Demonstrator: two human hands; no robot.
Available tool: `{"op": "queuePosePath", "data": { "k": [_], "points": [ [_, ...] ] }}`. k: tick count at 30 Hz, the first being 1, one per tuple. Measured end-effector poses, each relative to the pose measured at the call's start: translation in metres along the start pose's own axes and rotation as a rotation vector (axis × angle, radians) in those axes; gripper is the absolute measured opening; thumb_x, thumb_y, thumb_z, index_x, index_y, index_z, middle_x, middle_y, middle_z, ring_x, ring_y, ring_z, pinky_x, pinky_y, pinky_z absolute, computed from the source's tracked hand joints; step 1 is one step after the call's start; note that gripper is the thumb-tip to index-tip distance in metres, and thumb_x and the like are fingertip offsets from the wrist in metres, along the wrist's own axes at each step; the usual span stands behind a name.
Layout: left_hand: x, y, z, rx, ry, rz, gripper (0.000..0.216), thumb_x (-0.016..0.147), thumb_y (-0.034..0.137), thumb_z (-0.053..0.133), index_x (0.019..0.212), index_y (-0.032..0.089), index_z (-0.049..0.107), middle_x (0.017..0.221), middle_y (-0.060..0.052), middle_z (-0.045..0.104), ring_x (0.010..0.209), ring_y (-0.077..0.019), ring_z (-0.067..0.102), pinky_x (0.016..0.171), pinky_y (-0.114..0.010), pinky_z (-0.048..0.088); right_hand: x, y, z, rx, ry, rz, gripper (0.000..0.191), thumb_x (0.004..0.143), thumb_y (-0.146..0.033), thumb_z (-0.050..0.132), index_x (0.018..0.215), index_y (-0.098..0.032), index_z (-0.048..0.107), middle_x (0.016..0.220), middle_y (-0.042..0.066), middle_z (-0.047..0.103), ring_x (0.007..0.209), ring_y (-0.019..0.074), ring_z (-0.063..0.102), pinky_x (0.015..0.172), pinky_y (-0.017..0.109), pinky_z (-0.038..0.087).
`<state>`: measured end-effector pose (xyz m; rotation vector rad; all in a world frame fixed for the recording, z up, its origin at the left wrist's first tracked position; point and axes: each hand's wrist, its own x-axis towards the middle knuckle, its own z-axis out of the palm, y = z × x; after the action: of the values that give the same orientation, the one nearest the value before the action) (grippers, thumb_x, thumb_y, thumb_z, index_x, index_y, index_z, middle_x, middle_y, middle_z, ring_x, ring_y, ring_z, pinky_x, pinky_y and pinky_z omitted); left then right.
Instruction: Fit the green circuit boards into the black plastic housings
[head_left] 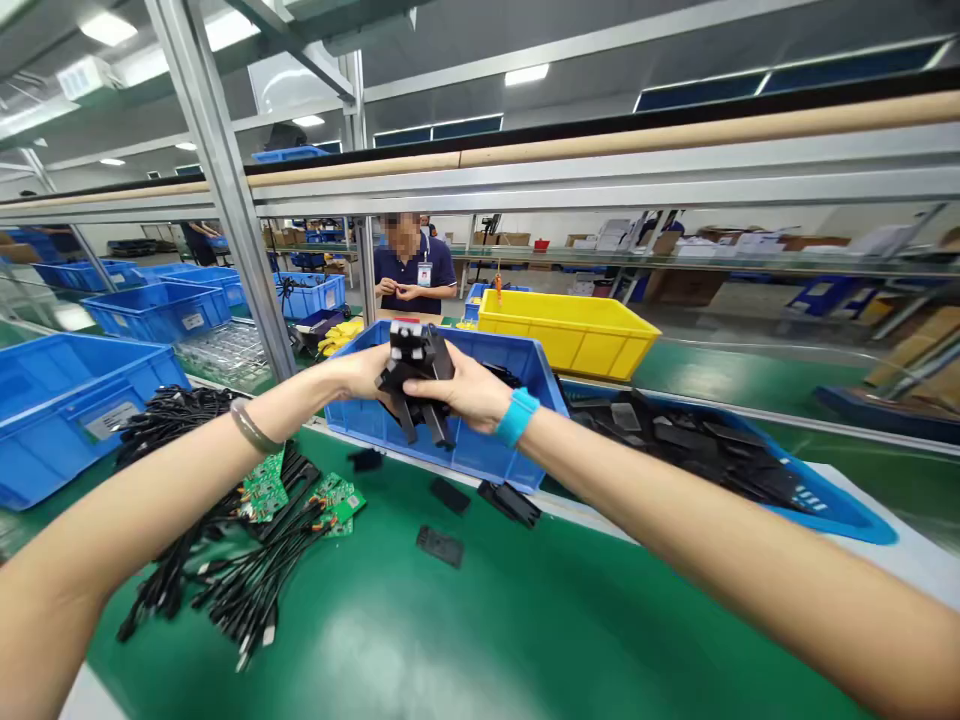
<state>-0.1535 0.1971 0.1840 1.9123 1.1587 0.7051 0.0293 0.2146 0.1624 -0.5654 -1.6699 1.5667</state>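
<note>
- Two hands meet over the near edge of a blue plastic bin (457, 440): the left hand (366, 372) and the right hand (469, 388) are both closed around one bundle of black plastic parts (417, 380), flat and angular, with narrow legs sticking down below the fingers.
- The bundle hangs just above the bin's front wall, over the green tabletop (465, 620).
- The right wrist wears one turquoise band (517, 416); the left wrist wears one thin metal bangle (251, 428).
- Four small black pieces (440, 545) lie loose on the smooth tabletop, near the bin.
- A tangled heap of black cables (225, 580) lies to the left, with a few green circuit boards (264, 492) among them.
- One yellow bin (562, 335) stands behind the blue one.
- A flat blue tray (832, 505) to the right carries many black parts.
- A person (411, 265) stands beyond the shelf frame.
</note>
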Motion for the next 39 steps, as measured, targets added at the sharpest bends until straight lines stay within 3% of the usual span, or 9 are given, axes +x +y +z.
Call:
{"op": "queuePosePath", "data": {
  "k": [5, 11, 15, 19, 23, 26, 33, 36, 39],
  "points": [
    [-0.042, -0.054, 0.08, 0.112, 0.103, 0.174, 0.103, 0.058, 0.021, 0.076, 0.146, 0.018, 0.021, 0.143, -0.014, 0.043, 0.126, -0.0322, 0.045, 0.108, -0.041, 0.034, -0.065, 0.069, 0.012, -0.155, 0.06, -0.051, 0.097, 0.053, -0.02, 0.085, 0.137, -0.026, 0.037, 0.134, 0.006, 0.054, 0.124, 0.025, 0.05, 0.108, 0.041, 0.037],
    [-0.052, -0.121, 0.154, 0.153, 0.177, 0.008, 0.089, 0.075, 0.025, 0.062, 0.147, 0.024, 0.01, 0.127, -0.011, 0.059, 0.11, -0.0262, 0.059, 0.096, -0.037, 0.045, -0.099, 0.147, 0.0, -0.473, 0.032, -0.072, 0.099, 0.058, -0.03, 0.083, 0.143, -0.027, 0.032, 0.137, 0.008, 0.05, 0.126, 0.0265, 0.048, 0.107, 0.04, 0.036],
    [-0.045, -0.132, 0.154, 0.228, 0.131, -0.044, 0.083, 0.071, 0.024, 0.065, 0.143, 0.02, 0.024, 0.123, -0.012, 0.06, 0.111, -0.0269, 0.058, 0.096, -0.037, 0.044, -0.099, 0.161, -0.013, -0.783, 0.133, 0.048, 0.099, 0.059, -0.034, 0.082, 0.144, -0.025, 0.032, 0.127, 0.011, 0.053, 0.12, 0.029, 0.051, 0.103, 0.042, 0.039],
    [-0.037, -0.14, 0.136, 0.344, 0.07, -0.143, 0.092, 0.054, 0.028, 0.079, 0.137, 0.022, 0.041, 0.128, -0.016, 0.055, 0.118, -0.0386, 0.051, 0.098, -0.05, 0.04, -0.097, 0.168, -0.02, -0.89, 0.207, 0.125, 0.094, 0.06, -0.027, 0.078, 0.144, -0.027, 0.034, 0.121, 0.012, 0.05, 0.112, 0.0315, 0.054, 0.097, 0.048, 0.041],
    [-0.039, -0.146, 0.122, 0.384, 0.032, -0.219, 0.113, 0.041, 0.021, 0.083, 0.143, 0.025, 0.035, 0.143, -0.018, 0.041, 0.125, -0.0455, 0.043, 0.1, -0.054, 0.038, -0.102, 0.175, -0.017, -0.983, 0.295, 0.121, 0.094, 0.065, -0.029, 0.073, 0.146, -0.033, 0.026, 0.127, 0.012, 0.042, 0.117, 0.0354, 0.048, 0.096, 0.055, 0.038],
    [-0.056, -0.145, 0.123, 0.385, 0.068, -0.217, 0.108, 0.051, 0.015, 0.075, 0.147, 0.026, 0.026, 0.15, -0.015, 0.032, 0.134, -0.0427, 0.033, 0.106, -0.053, 0.033, -0.11, 0.18, -0.015, -1.085, 0.355, 0.012, 0.088, 0.071, -0.025, 0.065, 0.147, -0.033, 0.022, 0.13, 0.012, 0.041, 0.124, 0.0356, 0.041, 0.099, 0.055, 0.035],
    [-0.105, -0.144, 0.179, 0.334, 0.289, -0.098, 0.09, 0.076, 0.018, 0.059, 0.15, 0.027, 0.01, 0.158, -0.013, 0.012, 0.145, -0.0314, 0.009, 0.114, -0.051, 0.021, -0.137, 0.189, 0.001, -1.337, 0.249, -0.138, 0.047, 0.087, -0.024, 0.05, 0.134, -0.029, 0.05, 0.141, 0.013, 0.04, 0.129, 0.0349, 0.035, 0.104, 0.059, 0.029],
    [-0.108, -0.145, 0.204, 0.365, 0.315, -0.047, 0.105, 0.072, 0.035, 0.071, 0.15, 0.028, 0.0, 0.158, -0.017, -0.007, 0.143, -0.0404, -0.003, 0.108, -0.063, 0.02, -0.138, 0.168, 0.003, -1.442, 0.185, -0.152, 0.046, 0.089, -0.029, 0.052, 0.135, -0.025, 0.05, 0.142, 0.016, 0.041, 0.131, 0.0367, 0.034, 0.104, 0.062, 0.025],
    [-0.107, -0.14, 0.218, 0.472, 0.435, -0.004, 0.11, 0.072, 0.038, 0.073, 0.15, 0.029, -0.004, 0.155, -0.018, -0.02, 0.141, -0.0441, -0.01, 0.107, -0.066, 0.018, -0.13, 0.126, -0.025, -1.512, 0.194, -0.208, 0.044, 0.091, -0.035, 0.049, 0.134, -0.026, 0.05, 0.143, 0.012, 0.042, 0.132, 0.0304, 0.033, 0.11, 0.055, 0.02]
  ]
}}
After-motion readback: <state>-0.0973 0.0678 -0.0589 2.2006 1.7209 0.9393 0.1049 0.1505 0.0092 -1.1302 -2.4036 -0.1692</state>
